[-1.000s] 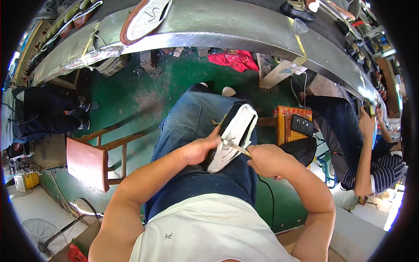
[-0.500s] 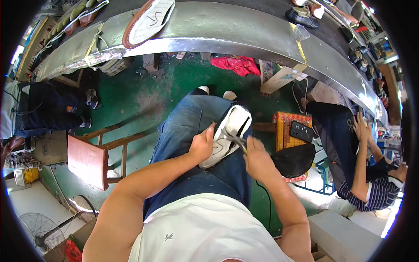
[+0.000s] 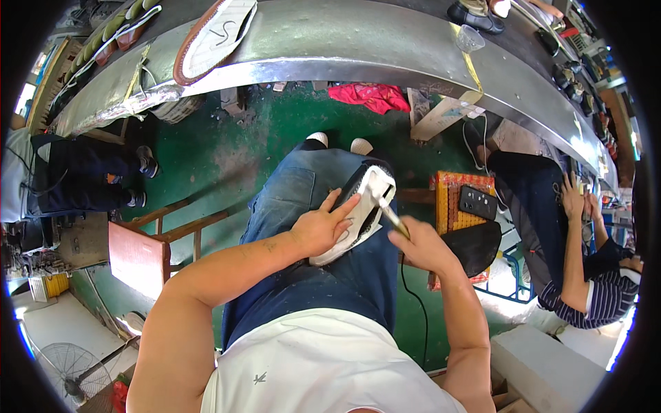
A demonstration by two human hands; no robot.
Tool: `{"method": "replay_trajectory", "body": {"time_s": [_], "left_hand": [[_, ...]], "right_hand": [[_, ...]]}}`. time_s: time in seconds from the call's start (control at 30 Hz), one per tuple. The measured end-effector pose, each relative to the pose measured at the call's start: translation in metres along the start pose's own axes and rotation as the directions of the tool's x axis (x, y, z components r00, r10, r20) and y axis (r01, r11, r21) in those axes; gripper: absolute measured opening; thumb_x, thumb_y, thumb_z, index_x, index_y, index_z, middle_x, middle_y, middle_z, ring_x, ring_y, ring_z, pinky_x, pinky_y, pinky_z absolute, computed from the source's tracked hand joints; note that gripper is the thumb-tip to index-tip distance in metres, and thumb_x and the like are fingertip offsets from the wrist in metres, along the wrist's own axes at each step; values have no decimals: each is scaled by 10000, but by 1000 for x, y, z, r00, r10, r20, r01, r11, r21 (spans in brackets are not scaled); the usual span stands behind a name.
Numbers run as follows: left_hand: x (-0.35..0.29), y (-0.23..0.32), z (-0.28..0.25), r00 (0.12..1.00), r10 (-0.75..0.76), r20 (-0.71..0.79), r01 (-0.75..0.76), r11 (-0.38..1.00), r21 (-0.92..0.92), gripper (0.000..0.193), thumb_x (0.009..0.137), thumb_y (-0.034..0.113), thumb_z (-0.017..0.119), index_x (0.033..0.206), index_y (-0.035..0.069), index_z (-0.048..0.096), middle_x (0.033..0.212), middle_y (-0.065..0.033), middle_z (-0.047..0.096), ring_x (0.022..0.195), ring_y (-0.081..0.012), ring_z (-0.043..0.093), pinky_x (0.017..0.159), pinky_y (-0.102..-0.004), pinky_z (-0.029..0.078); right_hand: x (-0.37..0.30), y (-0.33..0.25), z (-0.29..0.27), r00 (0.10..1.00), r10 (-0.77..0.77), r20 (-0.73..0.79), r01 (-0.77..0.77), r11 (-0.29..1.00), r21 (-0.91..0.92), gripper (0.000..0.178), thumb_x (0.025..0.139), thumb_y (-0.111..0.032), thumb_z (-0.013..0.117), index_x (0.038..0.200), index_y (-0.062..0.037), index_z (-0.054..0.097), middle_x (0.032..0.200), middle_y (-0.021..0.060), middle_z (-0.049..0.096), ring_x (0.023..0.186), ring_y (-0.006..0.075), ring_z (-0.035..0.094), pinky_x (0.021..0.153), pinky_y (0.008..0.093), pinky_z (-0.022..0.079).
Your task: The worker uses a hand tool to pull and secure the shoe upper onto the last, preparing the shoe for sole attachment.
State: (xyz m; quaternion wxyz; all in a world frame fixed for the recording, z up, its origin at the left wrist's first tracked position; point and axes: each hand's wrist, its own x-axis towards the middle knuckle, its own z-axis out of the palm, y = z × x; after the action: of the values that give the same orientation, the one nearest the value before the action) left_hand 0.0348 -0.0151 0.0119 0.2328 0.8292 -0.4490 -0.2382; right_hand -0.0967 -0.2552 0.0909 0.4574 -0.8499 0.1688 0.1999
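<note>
On my lap lies a shoe [image 3: 344,242] with a white lining or insole facing up and a dark edge, slanting from lower left to upper right. My left hand [image 3: 323,228] rests over its left side, fingers spread, fingertips on the white surface. In my right hand [image 3: 421,242] is a hammer [image 3: 392,217] with a pale wooden handle; its metal head is blurred, over the upper part of the shoe near the dark opening. I cannot tell whether the head touches the shoe.
A metal-edged workbench [image 3: 330,58] runs across the front, with a brown-rimmed white shoe piece [image 3: 213,41] on it. A wooden stool [image 3: 141,255] stands left. To the right, a phone [image 3: 477,202] and black cloth item [image 3: 473,248] lie on a patterned seat. Co-workers are at both sides.
My left hand has gone from gripping the shoe's left edge to lying across it with fingers spread. My right hand has shifted right and slightly down, and the hammer has turned in it.
</note>
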Motion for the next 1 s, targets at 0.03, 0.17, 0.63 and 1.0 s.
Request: {"method": "replay_trajectory", "body": {"time_s": [0.03, 0.17, 0.63, 1.0], "left_hand": [[0, 4, -4, 1000, 1, 9, -1, 1000, -4, 644, 1020, 362, 539, 1600, 263, 276, 1536, -316, 371, 919, -472, 702, 780, -482, 600], [8, 28, -29, 974, -90, 206, 65, 990, 125, 729, 989, 461, 568, 1613, 316, 220, 1535, -337, 360, 917, -480, 707, 799, -474, 601], [-35, 11, 8, 940, -341, -16, 277, 790, -548, 768, 941, 290, 655, 1555, -6, 302, 1367, -340, 557, 1284, -449, 557, 1088, -419, 438], [-28, 38, -159, 996, 52, -79, -62, 990, -126, 789, 759, 177, 781, 1438, 72, 395, 1135, -250, 705, 1031, -418, 694, 900, -449, 553]], "right_hand": [[2, -6, 8, 958, -203, -201, 176, 974, -146, 288, 985, -286, 611, 1035, -3, 593, 839, 244, 658, 828, 481, 641, 764, 489, 526], [34, -2, 29, 979, -80, -187, 24, 957, -288, 342, 1029, -320, 540, 1025, 19, 581, 900, 284, 665, 862, 488, 647, 786, 537, 507], [-14, -3, 72, 981, -168, -96, 137, 953, -272, 372, 1053, -327, 485, 984, 24, 585, 874, 270, 674, 829, 484, 647, 773, 531, 509], [-49, 68, 91, 951, 201, -234, 40, 672, 739, 488, 1096, -424, 404, 1147, 34, 566, 911, 98, 662, 738, 169, 656, 663, 298, 520]]}}
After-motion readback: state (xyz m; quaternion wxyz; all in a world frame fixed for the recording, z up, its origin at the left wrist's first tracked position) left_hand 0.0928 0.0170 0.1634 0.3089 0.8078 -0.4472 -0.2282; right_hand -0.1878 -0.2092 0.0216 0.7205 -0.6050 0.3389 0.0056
